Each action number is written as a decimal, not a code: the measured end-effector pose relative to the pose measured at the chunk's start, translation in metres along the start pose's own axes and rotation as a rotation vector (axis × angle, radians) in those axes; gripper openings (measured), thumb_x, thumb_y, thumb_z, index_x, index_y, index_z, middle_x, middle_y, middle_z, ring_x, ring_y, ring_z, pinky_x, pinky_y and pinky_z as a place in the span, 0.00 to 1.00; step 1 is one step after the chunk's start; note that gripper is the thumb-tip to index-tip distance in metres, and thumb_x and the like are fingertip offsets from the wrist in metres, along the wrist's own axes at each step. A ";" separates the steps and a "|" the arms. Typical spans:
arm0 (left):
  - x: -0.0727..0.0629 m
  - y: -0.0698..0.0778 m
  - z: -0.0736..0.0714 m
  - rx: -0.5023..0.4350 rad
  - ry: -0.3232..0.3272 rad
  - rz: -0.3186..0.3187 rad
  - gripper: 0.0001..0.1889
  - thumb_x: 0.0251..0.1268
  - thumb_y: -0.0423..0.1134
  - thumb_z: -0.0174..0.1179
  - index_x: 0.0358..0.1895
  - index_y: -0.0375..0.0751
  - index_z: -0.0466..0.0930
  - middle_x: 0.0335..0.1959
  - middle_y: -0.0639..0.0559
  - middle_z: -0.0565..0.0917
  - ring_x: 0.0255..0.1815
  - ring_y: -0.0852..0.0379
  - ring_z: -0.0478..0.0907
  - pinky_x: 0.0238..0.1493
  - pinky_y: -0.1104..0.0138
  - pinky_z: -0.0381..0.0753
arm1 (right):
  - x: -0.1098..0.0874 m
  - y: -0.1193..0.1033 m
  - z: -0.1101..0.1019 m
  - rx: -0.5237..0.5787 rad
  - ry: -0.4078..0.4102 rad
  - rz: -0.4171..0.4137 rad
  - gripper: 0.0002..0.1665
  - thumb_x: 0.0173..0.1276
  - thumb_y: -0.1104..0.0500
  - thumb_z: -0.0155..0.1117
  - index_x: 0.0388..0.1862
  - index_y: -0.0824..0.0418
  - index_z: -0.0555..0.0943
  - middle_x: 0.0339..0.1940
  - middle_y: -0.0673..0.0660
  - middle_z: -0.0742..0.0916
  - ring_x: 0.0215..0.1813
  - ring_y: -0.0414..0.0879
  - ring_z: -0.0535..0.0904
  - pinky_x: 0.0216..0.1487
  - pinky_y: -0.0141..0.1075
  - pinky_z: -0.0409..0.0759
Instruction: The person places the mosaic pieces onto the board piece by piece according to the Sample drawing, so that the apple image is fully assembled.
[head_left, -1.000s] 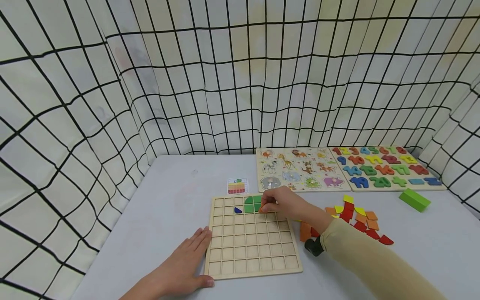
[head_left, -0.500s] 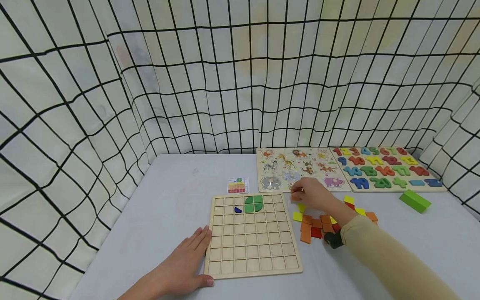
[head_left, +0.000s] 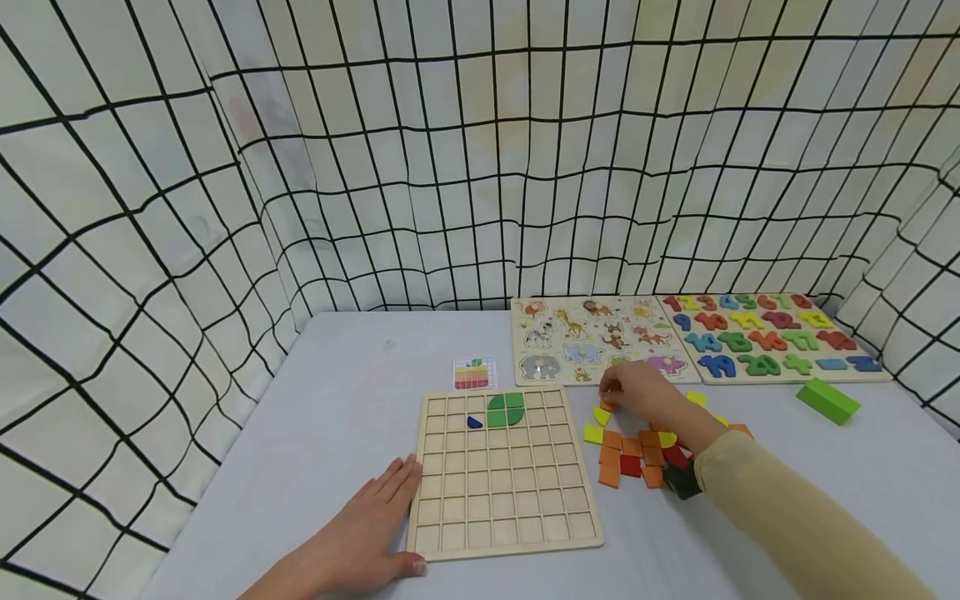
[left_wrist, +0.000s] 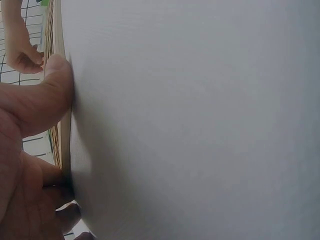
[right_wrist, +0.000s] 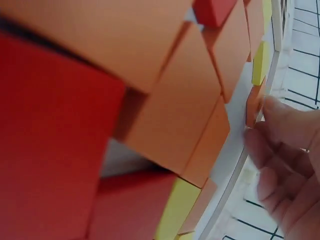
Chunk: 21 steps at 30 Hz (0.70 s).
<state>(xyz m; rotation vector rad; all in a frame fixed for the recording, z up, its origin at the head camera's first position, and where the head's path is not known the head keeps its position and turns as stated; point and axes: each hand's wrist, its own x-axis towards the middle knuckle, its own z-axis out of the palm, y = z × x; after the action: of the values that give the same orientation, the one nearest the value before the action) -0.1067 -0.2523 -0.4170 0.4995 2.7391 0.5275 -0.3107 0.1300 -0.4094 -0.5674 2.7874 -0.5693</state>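
Note:
My right hand (head_left: pixel 639 393) pinches an orange tile (right_wrist: pixel 254 107) between thumb and fingertips, just beyond the loose tile pile. In the head view most of that tile is hidden by the fingers. My left hand (head_left: pixel 367 529) lies with straight fingers against the left edge of the wooden grid board (head_left: pixel 504 506); its thumb (left_wrist: pixel 57 82) touches the board's rim in the left wrist view. Several green pieces (head_left: pixel 506 410) sit together in the board's upper cells. A small dark blue piece (head_left: pixel 474 422) lies to their left, on the grid.
Orange, red and yellow tiles (head_left: pixel 632 447) lie loose right of the board. Behind stand an animal puzzle (head_left: pixel 555 337) and a number puzzle (head_left: pixel 738 337). A pattern card (head_left: pixel 474 373) lies above the board. Far right is a green block (head_left: pixel 828 401). Black netting (head_left: pixel 450 179) encloses the table.
My right hand has moved from the board's upper cells rightward to the far side of the tile pile, still with the orange tile. My left hand has stayed at the board's edge.

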 end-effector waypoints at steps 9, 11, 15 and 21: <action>0.000 0.001 -0.001 -0.001 0.001 0.001 0.58 0.57 0.59 0.71 0.80 0.26 0.50 0.83 0.32 0.50 0.85 0.34 0.45 0.77 0.34 0.55 | -0.014 -0.009 -0.005 -0.081 -0.115 -0.233 0.13 0.66 0.69 0.70 0.43 0.54 0.90 0.39 0.49 0.82 0.40 0.43 0.74 0.46 0.35 0.81; 0.000 0.001 -0.001 -0.002 0.001 0.005 0.58 0.57 0.59 0.71 0.79 0.26 0.51 0.83 0.32 0.50 0.85 0.34 0.45 0.77 0.34 0.55 | -0.014 -0.008 -0.003 -0.104 -0.090 -0.246 0.11 0.67 0.69 0.70 0.42 0.54 0.90 0.38 0.49 0.82 0.39 0.42 0.75 0.46 0.35 0.82; -0.001 0.000 -0.001 0.004 0.012 0.022 0.57 0.58 0.59 0.71 0.79 0.25 0.51 0.83 0.31 0.52 0.84 0.33 0.46 0.76 0.34 0.56 | -0.014 -0.007 0.001 -0.158 -0.054 -0.272 0.08 0.67 0.67 0.70 0.37 0.53 0.86 0.37 0.47 0.83 0.38 0.41 0.76 0.47 0.37 0.83; -0.002 -0.002 0.001 0.001 0.032 0.036 0.57 0.58 0.59 0.71 0.79 0.24 0.52 0.82 0.31 0.53 0.84 0.32 0.48 0.75 0.33 0.57 | -0.013 -0.018 0.000 -0.106 -0.022 -0.241 0.08 0.69 0.65 0.70 0.34 0.53 0.81 0.31 0.47 0.82 0.36 0.43 0.75 0.44 0.36 0.80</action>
<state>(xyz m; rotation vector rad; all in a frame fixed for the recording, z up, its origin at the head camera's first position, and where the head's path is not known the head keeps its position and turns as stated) -0.1048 -0.2542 -0.4181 0.5458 2.7651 0.5481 -0.2930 0.1205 -0.3995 -0.9349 2.7600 -0.4598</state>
